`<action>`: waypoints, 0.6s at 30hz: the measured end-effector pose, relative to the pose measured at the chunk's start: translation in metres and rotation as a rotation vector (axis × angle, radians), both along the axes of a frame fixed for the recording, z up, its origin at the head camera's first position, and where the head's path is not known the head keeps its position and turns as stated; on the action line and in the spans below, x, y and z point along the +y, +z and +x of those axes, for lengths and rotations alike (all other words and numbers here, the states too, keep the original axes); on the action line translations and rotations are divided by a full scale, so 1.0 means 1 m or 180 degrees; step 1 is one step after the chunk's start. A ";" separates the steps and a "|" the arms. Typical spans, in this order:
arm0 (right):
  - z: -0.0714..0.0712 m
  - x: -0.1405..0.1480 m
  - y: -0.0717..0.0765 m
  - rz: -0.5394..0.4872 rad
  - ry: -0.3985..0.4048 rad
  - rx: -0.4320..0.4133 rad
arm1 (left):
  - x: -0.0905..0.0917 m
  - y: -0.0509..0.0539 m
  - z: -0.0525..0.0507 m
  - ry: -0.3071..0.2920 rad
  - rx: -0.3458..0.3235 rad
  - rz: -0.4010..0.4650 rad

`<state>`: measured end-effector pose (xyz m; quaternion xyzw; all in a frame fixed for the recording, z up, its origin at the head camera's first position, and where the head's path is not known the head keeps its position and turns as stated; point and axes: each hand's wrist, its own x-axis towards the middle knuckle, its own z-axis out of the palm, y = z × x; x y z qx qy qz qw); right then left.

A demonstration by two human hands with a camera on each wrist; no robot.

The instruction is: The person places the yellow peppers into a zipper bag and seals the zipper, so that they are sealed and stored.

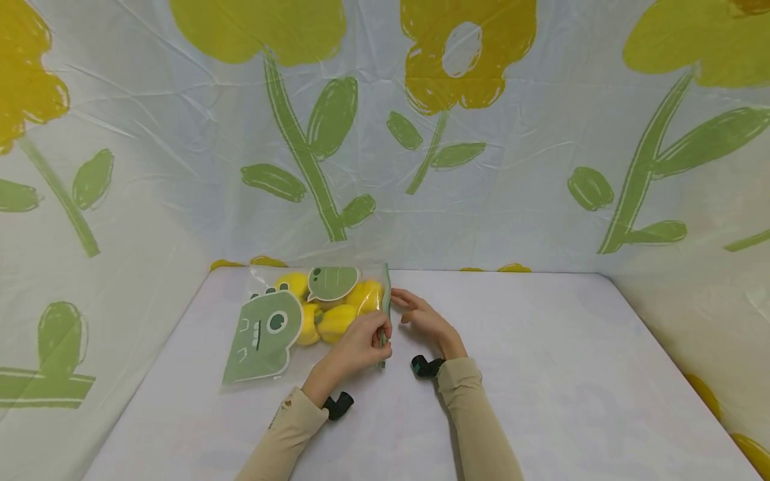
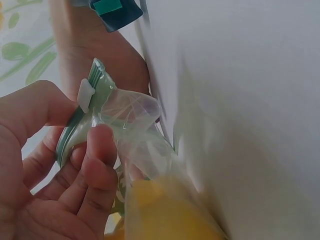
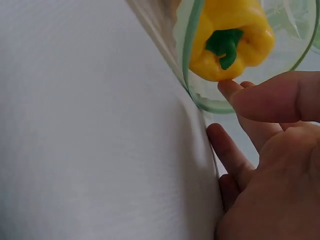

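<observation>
A clear zip bag [image 1: 255, 344] with a green cartoon creature print lies on the white table, holding several yellow bell peppers [image 1: 337, 323]. My left hand [image 1: 359, 344] pinches the green zip edge at the bag's near corner. Close to those fingers in the left wrist view is the white slider [image 2: 86, 95]. At the bag's mouth, my right hand [image 1: 428, 322] has its fingers extended. The right wrist view shows the mouth open, with a pepper [image 3: 252, 30] just inside, green stem outward. A right fingertip [image 3: 228, 87] is at that pepper's lower edge; whether it touches cannot be told.
White table surface [image 1: 559, 374] extends to the right of the hands. A hanging cloth [image 1: 511, 200] printed with flowers rises behind the table and along both sides. Each wrist carries a small black camera [image 1: 426, 366].
</observation>
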<state>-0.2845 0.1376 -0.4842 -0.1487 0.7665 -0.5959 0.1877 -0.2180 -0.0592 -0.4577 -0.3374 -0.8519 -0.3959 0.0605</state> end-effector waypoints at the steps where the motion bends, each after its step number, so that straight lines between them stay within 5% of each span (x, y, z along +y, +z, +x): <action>1: 0.000 0.000 0.000 0.0057 0.0030 -0.0012 | 0.000 0.000 0.000 -0.0010 0.0009 0.0008; 11: -0.002 -0.002 0.003 0.0240 0.0264 0.0158 | -0.002 -0.002 -0.001 0.0002 0.0014 0.0046; 18: 0.005 0.011 0.023 0.0099 0.0194 0.0737 | -0.001 0.002 0.000 0.0063 0.0014 0.0060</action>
